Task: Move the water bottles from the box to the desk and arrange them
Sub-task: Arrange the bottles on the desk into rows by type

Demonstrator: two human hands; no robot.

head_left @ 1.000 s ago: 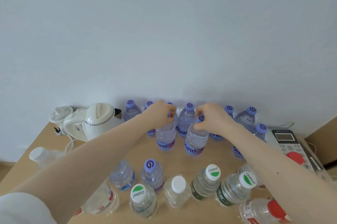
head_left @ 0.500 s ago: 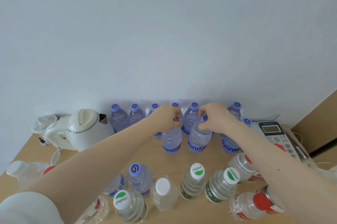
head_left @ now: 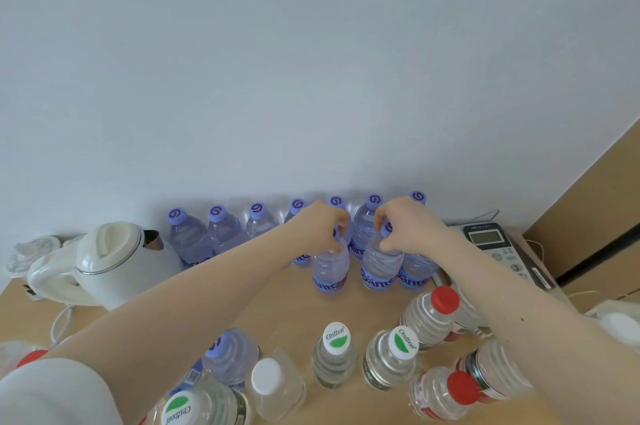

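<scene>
Now the left hand [head_left: 325, 227] pinches the neck of the left bottle [head_left: 329, 267] and the right hand [head_left: 407, 229] pinches the neck of the right bottle [head_left: 381, 267]. The fingers cover most of both caps. Both bottles stand upright on the desk [head_left: 277, 303], side by side, right of the kettle [head_left: 117, 262]. A row of purple-capped bottles [head_left: 221, 230] lines the white wall [head_left: 311, 78] from the kettle rightward. Nearer than the kettle stand mixed bottles [head_left: 334, 355], some cut off by the frame.
</scene>
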